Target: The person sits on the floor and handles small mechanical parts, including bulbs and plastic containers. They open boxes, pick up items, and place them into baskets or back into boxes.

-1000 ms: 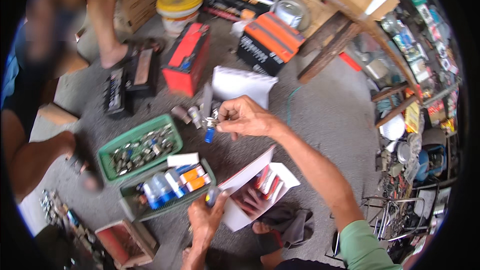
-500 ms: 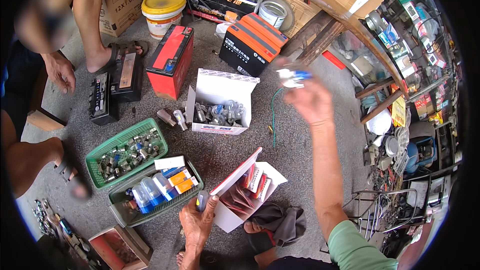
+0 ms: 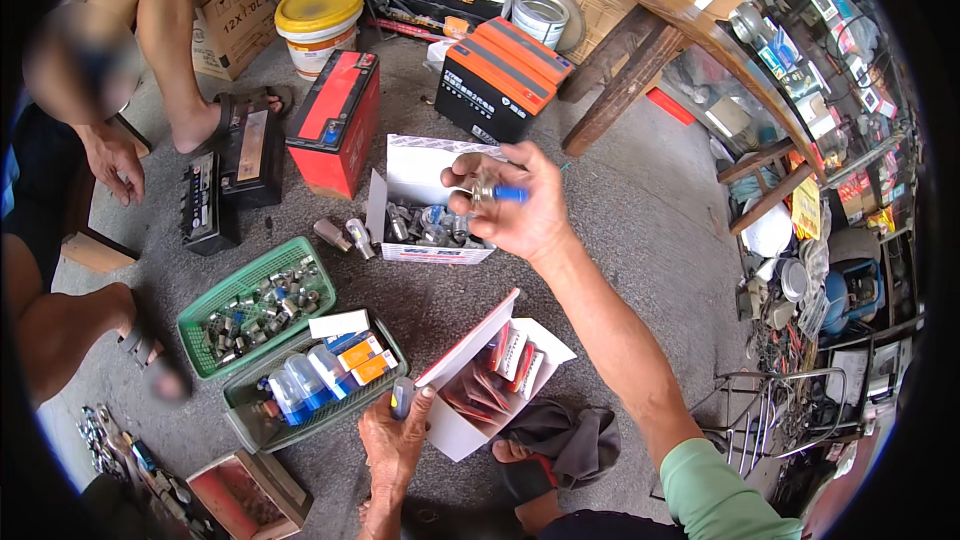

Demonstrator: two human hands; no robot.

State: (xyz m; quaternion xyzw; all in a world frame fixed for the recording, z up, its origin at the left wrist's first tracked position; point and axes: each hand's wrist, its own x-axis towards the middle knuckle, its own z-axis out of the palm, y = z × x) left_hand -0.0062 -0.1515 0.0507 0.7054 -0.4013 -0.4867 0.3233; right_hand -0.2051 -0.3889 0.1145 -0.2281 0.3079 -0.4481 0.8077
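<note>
My right hand (image 3: 535, 212) is raised over the open white carton (image 3: 430, 152). Its fingers pinch a light bulb (image 3: 488, 193) with a silvery base and a blue part. Several glass bulbs (image 3: 432, 225) lie inside the carton. At the lower middle, my left hand (image 3: 394, 448) is closed on a small clear bulb-like piece (image 3: 402, 397) with a yellowish mark. The hand sits against the left side of a second white box (image 3: 458, 440), whose lid stands up. Red-and-white packets (image 3: 506, 358) fill that box. Two loose bulbs (image 3: 345, 236) lie on the ground beside the carton.
Left of my hands are a green basket (image 3: 190, 355) of small bulbs and a darker basket (image 3: 236, 418) with blue-based containers and small boxes. Batteries (image 3: 335, 130) and a yellow-lidded bucket (image 3: 318, 8) stand beyond. Another person's hand (image 3: 115, 165) is at the left; a wooden stool (image 3: 625, 80) stands right.
My right hand has moved left and toward me with the bulb, from beside the orange-and-black battery to over the carton. The left hand stays at the box with its piece.
</note>
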